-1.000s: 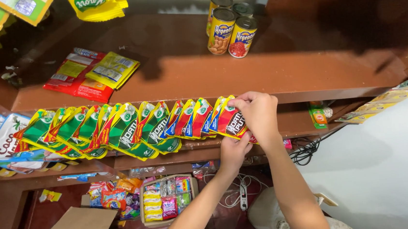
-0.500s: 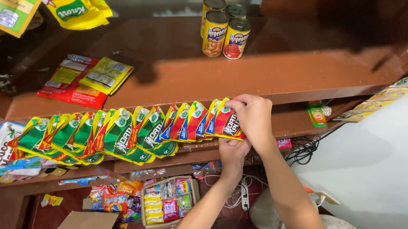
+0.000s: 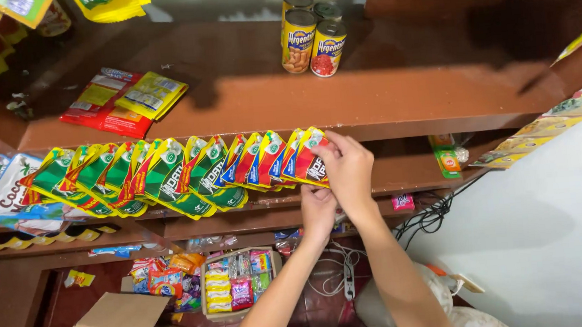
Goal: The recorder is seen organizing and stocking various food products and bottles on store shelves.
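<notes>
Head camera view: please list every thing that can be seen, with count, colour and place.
hanging sachets: a long overlapping row, green, red and blue, along the shelf edge
cans: four, yellow labels, back of the top shelf
flat packets: about three, red and yellow, top shelf left
cardboard box: one, brown, floor left
tray of small packets: one, mixed colours, floor
cables: black, lower shelf right
left hand: under the last sachet
right hand: gripping the last sachet
</notes>
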